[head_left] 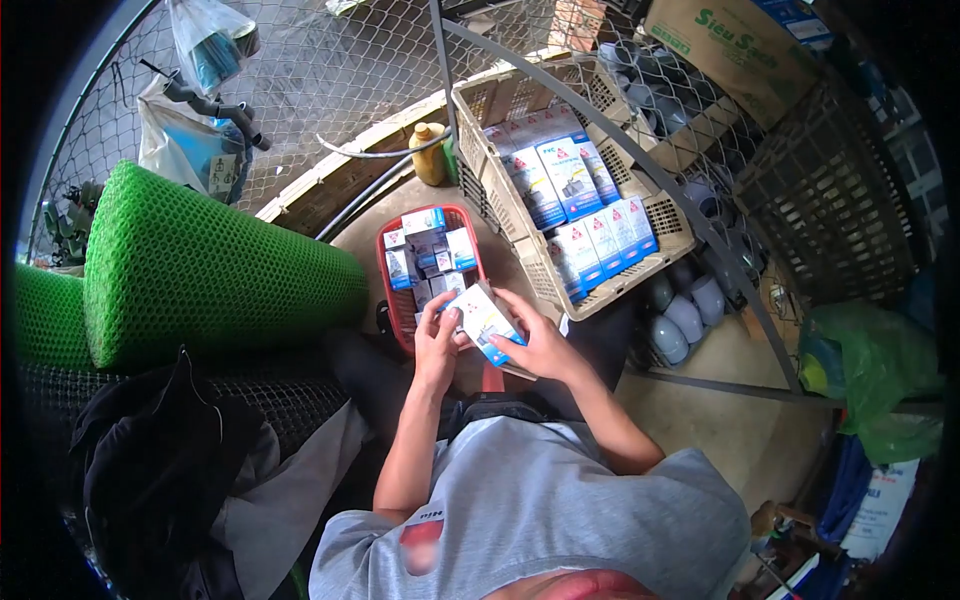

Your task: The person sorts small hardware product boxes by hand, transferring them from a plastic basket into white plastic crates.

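Note:
Between my two hands is a white and blue cardboard box [484, 322] with a printed picture on its face. My left hand [437, 335] grips its left side, fingers curled at the edge. On the right side, my right hand [537, 340] holds it with the thumb across the front. Just beyond the hands stands a red plastic basket [383, 255] with several smaller white and blue boxes [424, 221] in it. Farther right, a beige plastic crate [530, 262] contains several larger blue and white boxes [569, 180].
Rolls of green plastic mesh [220, 275] lie at the left. A yellow bottle [428, 155] stands behind the basket, near a wire mesh fence [330, 85]. Grey pipe fittings [675, 330] sit right of the crate, behind a metal frame bar [735, 270]. Dark clothing [150, 455] is piled at lower left.

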### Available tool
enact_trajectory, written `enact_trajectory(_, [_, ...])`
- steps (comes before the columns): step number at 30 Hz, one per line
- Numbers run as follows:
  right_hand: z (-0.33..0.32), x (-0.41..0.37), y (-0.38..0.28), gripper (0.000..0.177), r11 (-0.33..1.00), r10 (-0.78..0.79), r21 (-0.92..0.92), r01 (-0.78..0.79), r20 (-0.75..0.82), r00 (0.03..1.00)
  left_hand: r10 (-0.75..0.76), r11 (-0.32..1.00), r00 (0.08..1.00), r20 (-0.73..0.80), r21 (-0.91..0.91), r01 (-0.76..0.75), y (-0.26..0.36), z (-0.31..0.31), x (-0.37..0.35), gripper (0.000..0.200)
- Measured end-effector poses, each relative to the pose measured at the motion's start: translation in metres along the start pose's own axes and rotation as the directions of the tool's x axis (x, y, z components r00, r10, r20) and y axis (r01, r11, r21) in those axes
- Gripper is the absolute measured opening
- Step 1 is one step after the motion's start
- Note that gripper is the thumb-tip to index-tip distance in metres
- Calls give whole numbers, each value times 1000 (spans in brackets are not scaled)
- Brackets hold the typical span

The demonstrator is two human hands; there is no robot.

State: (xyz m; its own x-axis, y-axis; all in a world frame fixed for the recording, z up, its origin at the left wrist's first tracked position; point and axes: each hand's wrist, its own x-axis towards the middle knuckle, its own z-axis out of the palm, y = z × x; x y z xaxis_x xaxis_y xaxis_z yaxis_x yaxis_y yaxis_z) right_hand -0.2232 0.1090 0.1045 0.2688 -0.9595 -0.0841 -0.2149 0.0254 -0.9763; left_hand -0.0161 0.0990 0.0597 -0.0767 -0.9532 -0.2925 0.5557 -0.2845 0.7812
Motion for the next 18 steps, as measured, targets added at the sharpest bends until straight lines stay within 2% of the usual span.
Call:
enact_trajectory(6, [6,-1,5,75,996,-21,88,24,-43,999,-77,997,996,54,-13,78,4,-3,0,47])
enact_trajectory(8, [9,-2,11,74,995,-25,94,32,-74,997,-9,1000,999,42,29,8,6,3,1,48])
enact_trajectory(13, [4,-4,9,74,994,-11,108,22,-101,995,-19,994,997,78,104,11,3,-2,3,50])
enact_trajectory(15, [2,-4,9,74,992,-9,122,22,-107,994,-90,989,990,105,125,77,2,-2,2,50])
enact_trajectory(18, [2,-5,11,74,994,-4,110,17,-116,993,-121,977,989,86,188,103,5,5,-5,49])
